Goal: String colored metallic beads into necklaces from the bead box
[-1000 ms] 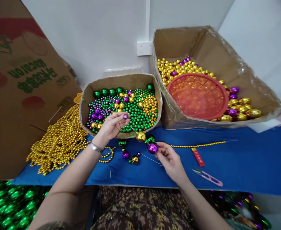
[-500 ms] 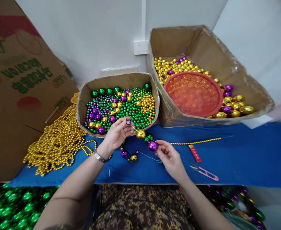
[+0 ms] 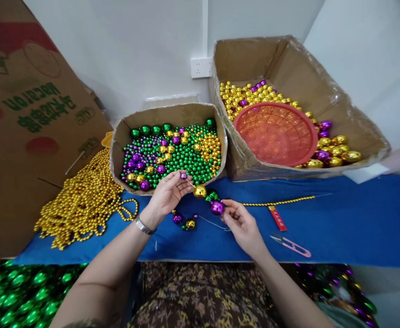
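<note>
My left hand (image 3: 172,191) pinches a small purple bead (image 3: 183,176) at the front rim of the smaller bead box. A thin thread or needle leads from that bead to a large gold bead (image 3: 200,192). Beyond it on the same strand come a green bead (image 3: 212,195) and a large purple bead (image 3: 216,207). My right hand (image 3: 240,223) grips this purple bead with thumb and fingertips. Below my left hand, more strung beads (image 3: 190,223) rest on the blue cloth (image 3: 193,248), with a pale thread running off toward my right hand.
Loose beads fill the smaller box (image 3: 115,157). A larger box (image 3: 247,166) holds gold and purple beads and a red basket (image 3: 275,136). Gold bead strands (image 3: 87,200) heap at left. Thread snips (image 3: 291,246), a red tag (image 3: 277,218) and a gold beaded string (image 3: 278,202) lie at right.
Both hands keep the same hold on the bead strand. My left wrist has shifted very slightly to the right, and the view has moved a little.
</note>
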A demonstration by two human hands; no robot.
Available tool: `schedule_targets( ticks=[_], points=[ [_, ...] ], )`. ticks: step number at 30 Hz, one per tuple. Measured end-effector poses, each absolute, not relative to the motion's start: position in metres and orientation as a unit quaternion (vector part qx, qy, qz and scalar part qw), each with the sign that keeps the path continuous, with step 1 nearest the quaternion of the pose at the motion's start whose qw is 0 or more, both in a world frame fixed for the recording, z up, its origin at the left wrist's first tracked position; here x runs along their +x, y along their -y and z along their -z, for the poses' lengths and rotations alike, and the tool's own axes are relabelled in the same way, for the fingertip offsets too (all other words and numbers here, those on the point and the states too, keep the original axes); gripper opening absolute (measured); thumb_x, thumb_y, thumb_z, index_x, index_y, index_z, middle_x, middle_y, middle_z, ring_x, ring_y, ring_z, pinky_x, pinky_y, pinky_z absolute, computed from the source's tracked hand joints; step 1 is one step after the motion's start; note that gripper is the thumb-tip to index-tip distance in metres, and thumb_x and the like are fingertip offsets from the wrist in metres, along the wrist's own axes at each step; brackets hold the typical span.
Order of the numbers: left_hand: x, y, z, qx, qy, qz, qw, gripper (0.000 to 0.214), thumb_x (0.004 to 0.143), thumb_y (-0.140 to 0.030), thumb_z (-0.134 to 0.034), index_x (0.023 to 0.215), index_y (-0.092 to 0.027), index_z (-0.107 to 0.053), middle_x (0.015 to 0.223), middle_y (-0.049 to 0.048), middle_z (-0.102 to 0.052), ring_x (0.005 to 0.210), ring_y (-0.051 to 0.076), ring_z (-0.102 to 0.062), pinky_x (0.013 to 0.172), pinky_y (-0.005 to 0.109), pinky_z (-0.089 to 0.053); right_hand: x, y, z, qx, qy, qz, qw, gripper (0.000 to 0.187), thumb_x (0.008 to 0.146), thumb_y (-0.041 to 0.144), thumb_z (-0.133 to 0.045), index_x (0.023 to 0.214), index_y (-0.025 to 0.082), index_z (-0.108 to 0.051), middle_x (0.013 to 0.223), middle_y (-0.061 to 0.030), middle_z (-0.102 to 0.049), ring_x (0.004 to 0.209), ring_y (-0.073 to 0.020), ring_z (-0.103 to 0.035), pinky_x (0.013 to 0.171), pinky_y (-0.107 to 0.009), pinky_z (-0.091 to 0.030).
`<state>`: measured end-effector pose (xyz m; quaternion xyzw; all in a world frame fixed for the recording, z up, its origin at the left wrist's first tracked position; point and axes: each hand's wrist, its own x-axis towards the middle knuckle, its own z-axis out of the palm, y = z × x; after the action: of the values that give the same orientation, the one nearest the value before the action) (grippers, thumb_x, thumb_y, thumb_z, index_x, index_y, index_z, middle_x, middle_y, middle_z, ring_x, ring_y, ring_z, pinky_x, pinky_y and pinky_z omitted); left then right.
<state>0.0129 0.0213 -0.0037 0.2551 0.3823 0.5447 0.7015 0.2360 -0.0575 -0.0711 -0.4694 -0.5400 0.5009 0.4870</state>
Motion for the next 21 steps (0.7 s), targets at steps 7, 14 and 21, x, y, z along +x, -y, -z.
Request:
schedule_targets(
  ticks=[7, 14, 21],
  points=[
    [0.0141, -0.0171, 0.0055, 0.249, -0.387, -0.548, 0.699, 0.015, 0.083, -0.024, -0.069, 0.092, -0.014, -0.064, 0.084, 0.0062, -0.073, 0.076, 0.015, -0.071, 0.069, 0.026, -0.058, 0.2357, 0.0574, 0.074, -0.467, 0.541, -0.498, 0.491, 0.032, 0.089, 0.036, -0.058, 0.118, 0.023, -0.057, 0.084, -0.0008, -0.061, 0.077, -0.0134, -0.062, 0.069, -0.025, -0.051],
    [0.0159, -0.0151, 0.007, 0.254, -0.368, -0.554, 0.702, 0.014, 0.084, -0.026, -0.068, 0.091, -0.015, -0.065, 0.085, 0.0058, -0.072, 0.078, 0.014, -0.07, 0.073, 0.026, -0.058, 0.2371, 0.0587, 0.0718, -0.479, 0.536, -0.487, 0.496, 0.033, 0.088, 0.038, -0.059, 0.118, 0.023, -0.057, 0.085, -0.0019, -0.062, 0.076, -0.0143, -0.063, 0.068, -0.026, -0.052],
    [0.0174, -0.0136, 0.0075, 0.283, -0.369, -0.554, 0.69, 0.019, 0.081, -0.029, -0.071, 0.092, -0.015, -0.065, 0.087, 0.0052, -0.071, 0.079, 0.014, -0.068, 0.075, 0.027, -0.057, 0.239, 0.0592, 0.0702, -0.482, 0.548, -0.469, 0.497, 0.033, 0.089, 0.038, -0.058, 0.118, 0.022, -0.057, 0.086, -0.0026, -0.063, 0.076, -0.0152, -0.063, 0.069, -0.028, -0.053]
  ],
)
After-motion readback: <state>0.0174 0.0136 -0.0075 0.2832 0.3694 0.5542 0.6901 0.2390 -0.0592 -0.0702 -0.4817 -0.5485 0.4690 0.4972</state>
